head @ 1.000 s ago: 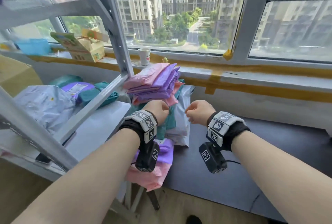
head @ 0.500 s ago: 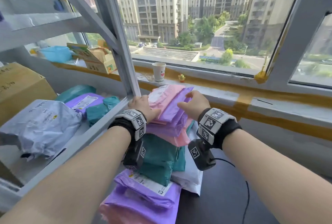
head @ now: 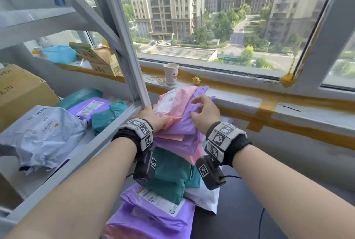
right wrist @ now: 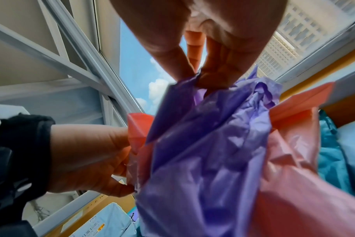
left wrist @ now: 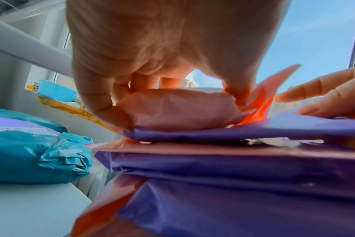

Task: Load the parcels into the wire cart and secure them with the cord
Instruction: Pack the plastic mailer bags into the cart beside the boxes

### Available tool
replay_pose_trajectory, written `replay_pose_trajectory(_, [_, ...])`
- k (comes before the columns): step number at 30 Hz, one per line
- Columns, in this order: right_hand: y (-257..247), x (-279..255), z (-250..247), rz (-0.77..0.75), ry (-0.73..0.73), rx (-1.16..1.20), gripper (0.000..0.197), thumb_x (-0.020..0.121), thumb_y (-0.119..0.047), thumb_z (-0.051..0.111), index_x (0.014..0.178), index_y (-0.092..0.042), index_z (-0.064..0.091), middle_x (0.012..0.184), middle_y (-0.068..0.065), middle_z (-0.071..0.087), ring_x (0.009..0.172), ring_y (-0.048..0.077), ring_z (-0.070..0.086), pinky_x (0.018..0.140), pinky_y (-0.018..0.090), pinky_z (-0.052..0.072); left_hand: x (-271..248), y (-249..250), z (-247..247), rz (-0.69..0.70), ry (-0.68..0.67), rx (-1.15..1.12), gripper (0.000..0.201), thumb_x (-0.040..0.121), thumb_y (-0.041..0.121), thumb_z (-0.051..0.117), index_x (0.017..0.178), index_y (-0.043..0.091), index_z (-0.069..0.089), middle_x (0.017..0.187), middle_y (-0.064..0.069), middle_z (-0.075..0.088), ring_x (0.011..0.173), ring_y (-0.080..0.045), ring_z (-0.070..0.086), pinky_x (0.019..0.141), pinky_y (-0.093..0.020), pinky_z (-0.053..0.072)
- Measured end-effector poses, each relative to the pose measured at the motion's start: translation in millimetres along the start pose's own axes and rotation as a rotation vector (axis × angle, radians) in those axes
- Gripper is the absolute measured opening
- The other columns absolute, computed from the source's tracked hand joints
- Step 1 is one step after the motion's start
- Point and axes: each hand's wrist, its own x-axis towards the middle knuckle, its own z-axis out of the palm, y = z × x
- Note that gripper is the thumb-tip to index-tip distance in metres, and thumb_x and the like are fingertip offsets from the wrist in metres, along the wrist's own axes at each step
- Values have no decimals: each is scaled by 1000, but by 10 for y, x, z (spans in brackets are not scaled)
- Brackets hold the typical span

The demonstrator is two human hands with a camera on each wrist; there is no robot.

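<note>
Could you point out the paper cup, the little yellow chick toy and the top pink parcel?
paper cup [head: 171, 74], head view, its front wall.
yellow chick toy [head: 196, 80], head view, its body.
pink parcel [head: 169, 102], head view, beside its white label.

A second ago both my fists hung short of the stack; now my left hand [head: 153, 117] grips the pink parcel [head: 169, 102] on top at 10 o'clock, and my right hand [head: 206, 113] pinches the purple parcel [head: 184, 123] beside it at 2 o'clock
</note>
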Motion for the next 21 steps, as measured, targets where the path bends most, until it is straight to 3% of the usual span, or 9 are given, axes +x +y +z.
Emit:
replay_pose_trajectory(3, [-8, -66, -37, -24, 87, 21, 29, 86, 1, 44, 103, -14, 62, 89, 4, 51, 79, 17, 48, 75, 21, 35, -92, -18, -18, -8, 7, -54, 95, 67, 71, 61, 137, 11, 38, 132, -12, 52, 118, -31, 52, 101, -40, 42])
replay_pose_trajectory(6, [-9, -164, -130, 5, 154, 61, 35, 85, 6, 40, 97, -15, 66, 112, 12, 57, 83, 19, 51, 78, 22, 39, -201, -68, -36, 10, 8, -107, 92, 68, 71, 60, 136, 11, 40, 129, -12, 54, 116, -31, 53, 100, -40, 43])
replay_pose_trajectory(8, [1, -274, -217, 27, 186, 77, 39, 83, 9, 39, 97, -15, 67, 115, 14, 61, 84, 22, 56, 78, 24, 44, -302, -99, -63, 30, 22, -154, 90, 65, 70, 59, 132, 13, 44, 126, -11, 56, 114, -31, 54, 99, -40, 43])
replay_pose_trajectory(10, [12, -423, -300, 62, 201, 97, 41, 82, 12, 40, 104, -8, 69, 115, 13, 64, 96, 25, 61, 86, 28, 49, -424, -132, -84, 56, 28, -184, 86, 65, 67, 57, 132, 14, 46, 124, -11, 57, 112, -31, 55, 98, -40, 44])
replay_pose_trajectory(12, [25, -600, -374, 91, 216, 116, 41, 82, 12, 41, 108, -4, 70, 115, 12, 67, 106, 27, 61, 96, 34, 49, -568, -158, -89, 84, 23, -197, 86, 62, 67, 55, 131, 16, 47, 121, -12, 60, 108, -31, 58, 95, -41, 47])
replay_pose_trajectory(15, [48, -902, -486, 111, 256, 152, 43, 83, 12, 41, 113, -3, 68, 117, 13, 66, 111, 27, 60, 100, 34, 47, -853, -166, -120, 108, -9, -209, 91, 54, 66, 54, 131, 18, 45, 121, -13, 60, 105, -33, 61, 89, -38, 51])
replay_pose_trajectory(17, [74, -1119, -575, 104, 306, 166, 41, 85, 10, 42, 115, -3, 66, 118, 11, 65, 110, 25, 60, 97, 32, 48, -1055, -163, -123, 142, -19, -177, 97, 56, 66, 51, 138, 15, 39, 131, -13, 53, 114, -32, 54, 91, -33, 45])
replay_pose_trajectory(19, [115, -1338, -667, 86, 369, 190, 37, 86, 6, 46, 116, -3, 65, 117, 11, 66, 101, 20, 61, 87, 26, 52, -1240, -141, -111, 178, -13, -164, 104, 55, 71, 49, 142, 16, 32, 139, -12, 46, 123, -32, 48, 99, -37, 41])
replay_pose_trajectory(21, [178, -1589, -765, 67, 437, 199, 31, 86, 3, 56, 116, -2, 65, 113, 11, 66, 91, 13, 58, 78, 21, 49, -1428, -89, -57, 248, -17, -147, 96, 67, 69, 56, 143, 16, 29, 141, -12, 44, 126, -32, 45, 102, -37, 39])
